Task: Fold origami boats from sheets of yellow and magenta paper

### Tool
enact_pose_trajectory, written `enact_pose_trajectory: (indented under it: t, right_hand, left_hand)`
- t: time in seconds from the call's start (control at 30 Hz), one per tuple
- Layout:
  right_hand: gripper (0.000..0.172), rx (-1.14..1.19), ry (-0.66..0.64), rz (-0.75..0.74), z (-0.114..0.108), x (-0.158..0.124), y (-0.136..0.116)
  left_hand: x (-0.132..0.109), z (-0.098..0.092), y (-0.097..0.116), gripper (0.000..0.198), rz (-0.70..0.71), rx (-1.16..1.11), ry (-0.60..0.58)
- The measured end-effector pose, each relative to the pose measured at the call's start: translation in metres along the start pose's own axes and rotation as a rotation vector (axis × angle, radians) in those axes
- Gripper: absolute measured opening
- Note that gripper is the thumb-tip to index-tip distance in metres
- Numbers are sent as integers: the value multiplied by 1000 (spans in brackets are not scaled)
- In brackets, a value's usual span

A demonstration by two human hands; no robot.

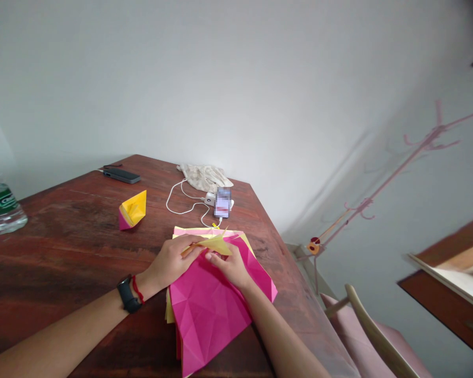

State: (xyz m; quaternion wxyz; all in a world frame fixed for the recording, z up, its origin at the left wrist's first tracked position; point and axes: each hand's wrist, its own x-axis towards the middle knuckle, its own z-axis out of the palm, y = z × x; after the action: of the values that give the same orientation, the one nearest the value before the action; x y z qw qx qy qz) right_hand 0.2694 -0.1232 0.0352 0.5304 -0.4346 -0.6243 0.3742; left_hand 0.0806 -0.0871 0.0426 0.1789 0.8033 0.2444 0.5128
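Note:
A creased magenta paper sheet (208,310) lies on top of yellow and pink sheets (205,231) on the dark wooden table (63,252). A folded yellow flap (216,244) sits at its far corner. My left hand (171,262), with a black wristband, pinches the left edge of that flap. My right hand (230,265) presses its fingertips on the flap's near side, resting on the magenta sheet. A finished yellow and magenta folded paper shape (133,210) stands further back to the left.
A phone (223,202) on a white charging cable (181,202) lies behind the sheets, with a pale cloth (204,176) beyond. A dark flat device (121,174) is at the far edge, a water bottle (0,207) at left. A chair (370,331) and pink coat rack (398,168) stand right.

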Motion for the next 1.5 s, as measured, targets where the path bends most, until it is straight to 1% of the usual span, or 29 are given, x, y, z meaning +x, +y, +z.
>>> enact_pose_trajectory:
  t: [0.2,0.33,0.47,0.6,0.67,0.73,0.83,0.9,1.03,1.2,1.3,1.4,1.5]
  right_hand:
    - [30,117,26,-1,-2,-1,-3]
    - [33,165,75,-46,-4,-2,-4]
    - [32,40,98,-116,-3,-5,-3]
    - [31,-89,257,-232,-4,-3,0]
    - [34,-113,293,-258,-6,-1,2]
    - [33,-91,250,-242,-8,0,2]
    - [24,-88,168,-218,-9,0,-1]
    - [18,-132,172,-233,-8,-1,-4]
    - [20,-170,192,-265,-7,-2,-8]
    - [21,-180,112,-265,-6,-2,-9]
    - [19,-180,83,-250,-5,-4,-7]
    - [17,-184,109,-224,-2,-7,-4]
    - [21,-104,187,-189,1,-8,-1]
  left_hand:
    - [1,1,-3,21,-8,5,-18]
    - [0,2,-7,24,-9,27,-28]
    - [-1,2,-9,27,14,45,-37]
    - [-2,2,-4,26,44,39,-56]
    - [-2,3,-1,25,40,31,-57]
    - [-3,3,0,27,25,24,-58]
    - [-3,4,0,29,2,10,-72]
    - [-2,4,-2,30,-10,0,-78]
    - [-1,3,-3,31,-45,-39,-104]
    - [0,2,1,30,-58,-76,-120]
    - [1,2,3,30,-58,-70,-106]
    - [1,2,4,31,-53,-63,-90]
    - [0,3,5,29,-45,-49,-89]
